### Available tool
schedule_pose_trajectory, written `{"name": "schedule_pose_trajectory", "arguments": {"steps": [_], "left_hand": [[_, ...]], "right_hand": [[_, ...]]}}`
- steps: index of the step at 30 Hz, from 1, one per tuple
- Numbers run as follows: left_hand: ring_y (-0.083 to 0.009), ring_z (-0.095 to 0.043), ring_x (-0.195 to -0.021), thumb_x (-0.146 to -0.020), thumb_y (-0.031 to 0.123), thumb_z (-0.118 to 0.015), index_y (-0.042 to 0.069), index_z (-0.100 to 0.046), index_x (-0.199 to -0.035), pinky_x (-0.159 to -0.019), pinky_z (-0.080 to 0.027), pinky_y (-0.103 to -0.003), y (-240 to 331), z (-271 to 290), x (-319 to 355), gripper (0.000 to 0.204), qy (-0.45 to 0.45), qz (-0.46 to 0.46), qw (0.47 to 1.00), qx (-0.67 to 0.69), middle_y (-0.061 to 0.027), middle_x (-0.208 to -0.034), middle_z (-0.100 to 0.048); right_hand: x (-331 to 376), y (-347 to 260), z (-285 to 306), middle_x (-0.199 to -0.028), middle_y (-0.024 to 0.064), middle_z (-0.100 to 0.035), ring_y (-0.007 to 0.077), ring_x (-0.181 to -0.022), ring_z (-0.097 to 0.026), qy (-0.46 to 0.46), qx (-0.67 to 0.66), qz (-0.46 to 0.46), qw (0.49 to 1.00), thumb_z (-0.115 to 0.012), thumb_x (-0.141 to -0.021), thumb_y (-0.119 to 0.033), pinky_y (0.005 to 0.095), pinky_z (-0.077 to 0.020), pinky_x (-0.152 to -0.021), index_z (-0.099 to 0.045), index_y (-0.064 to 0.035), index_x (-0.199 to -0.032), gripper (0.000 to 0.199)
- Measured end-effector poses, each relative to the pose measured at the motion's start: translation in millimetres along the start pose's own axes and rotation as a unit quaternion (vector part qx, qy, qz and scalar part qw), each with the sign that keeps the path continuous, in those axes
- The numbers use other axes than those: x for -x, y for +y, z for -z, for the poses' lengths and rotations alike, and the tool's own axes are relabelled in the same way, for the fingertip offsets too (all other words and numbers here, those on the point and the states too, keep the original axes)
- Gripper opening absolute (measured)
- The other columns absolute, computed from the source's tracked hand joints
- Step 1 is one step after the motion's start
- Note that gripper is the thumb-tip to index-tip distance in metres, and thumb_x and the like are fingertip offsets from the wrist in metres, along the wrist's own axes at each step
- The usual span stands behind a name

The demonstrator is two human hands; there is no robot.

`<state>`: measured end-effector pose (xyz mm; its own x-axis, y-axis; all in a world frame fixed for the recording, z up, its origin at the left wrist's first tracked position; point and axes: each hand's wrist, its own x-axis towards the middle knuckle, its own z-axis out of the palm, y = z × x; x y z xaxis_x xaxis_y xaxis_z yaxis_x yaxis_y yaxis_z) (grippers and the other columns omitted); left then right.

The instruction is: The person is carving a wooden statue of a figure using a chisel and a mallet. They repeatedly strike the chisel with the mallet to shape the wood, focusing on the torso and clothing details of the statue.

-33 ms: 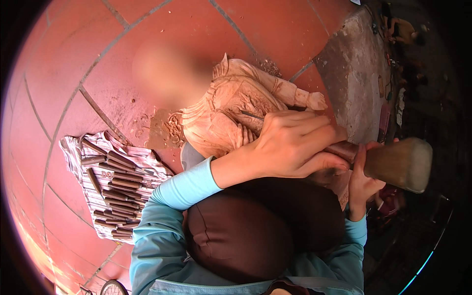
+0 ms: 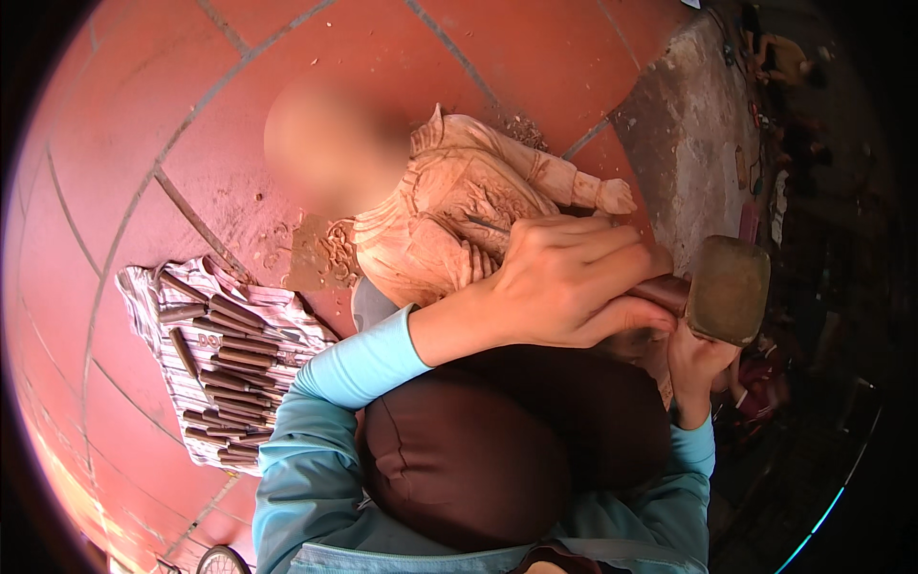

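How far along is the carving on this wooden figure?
Already shaped: the wooden figure shows folds and an arm, with chips on the tile floor. In hand: left hand sets a chisel, right hand holds the mallet. Left: finer detail; I can't tell how much.

Item count, by kind:

- Carved wooden figure (image 2: 459, 215): one, at 12 o'clock from frame centre.
- Wooden mallet (image 2: 729, 289): one, at 3 o'clock.
- Thin chisel (image 2: 490, 226) against the figure: one.
- Striped cloth (image 2: 177, 368): one, at 8 o'clock.
- Loose carving tools (image 2: 228, 359) on the cloth: roughly twenty; overlap prevents an exact count.
- Hands: two, left hand (image 2: 564, 282) and right hand (image 2: 696, 368).
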<state>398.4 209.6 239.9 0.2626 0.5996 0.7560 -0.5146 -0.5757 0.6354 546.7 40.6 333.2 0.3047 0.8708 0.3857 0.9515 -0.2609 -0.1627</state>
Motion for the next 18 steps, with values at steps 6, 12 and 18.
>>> {"name": "schedule_pose_trajectory", "arguments": {"steps": [6, 12, 18], "left_hand": [[-0.0157, -0.055, -0.052, -0.078, 0.048, -0.067, 0.002, -0.065, -0.098, -0.044, -0.041, -0.026, 17.4, 38.1, -15.0, 0.051, -0.027, -0.032, 0.997, -0.064, -0.0035, -0.07, -0.061], [-0.0159, -0.057, -0.057, -0.072, 0.047, -0.068, 0.006, -0.067, -0.099, -0.047, -0.043, -0.027, 11.7, -8.7, 3.8, 0.049, -0.062, -0.027, 0.997, -0.041, -0.001, -0.073, -0.057], [-0.0156, -0.052, -0.054, -0.073, 0.042, -0.069, 0.01, -0.064, -0.089, -0.045, -0.042, -0.028, 6.7, -13.1, 6.7, 0.037, -0.025, -0.008, 0.999, -0.04, -0.0005, -0.067, -0.047]], "right_hand": [[4.4, -10.7, 5.1, -0.102, 0.0086, -0.059, 0.0193, -0.097, -0.056, -0.015, 0.13, -0.004, 0.991, -0.067, -0.083, -0.005, 0.0337, -0.0409, -0.098, -0.046, 0.0029, -0.124, 0.047], [1.7, -22.6, 0.2, -0.087, 0.0072, -0.056, 0.0167, -0.084, -0.054, -0.018, 0.041, -0.006, 0.999, -0.063, -0.084, 0.004, 0.0415, -0.0334, -0.108, -0.04, 0.0062, -0.123, 0.045], [1.6, -23.5, 2.6, -0.087, 0.0086, -0.057, 0.0174, -0.083, -0.056, -0.01, 0.025, -0.025, 0.999, -0.062, -0.082, 0.008, 0.0494, -0.0307, -0.11, -0.027, 0.004, -0.133, 0.062]]}}
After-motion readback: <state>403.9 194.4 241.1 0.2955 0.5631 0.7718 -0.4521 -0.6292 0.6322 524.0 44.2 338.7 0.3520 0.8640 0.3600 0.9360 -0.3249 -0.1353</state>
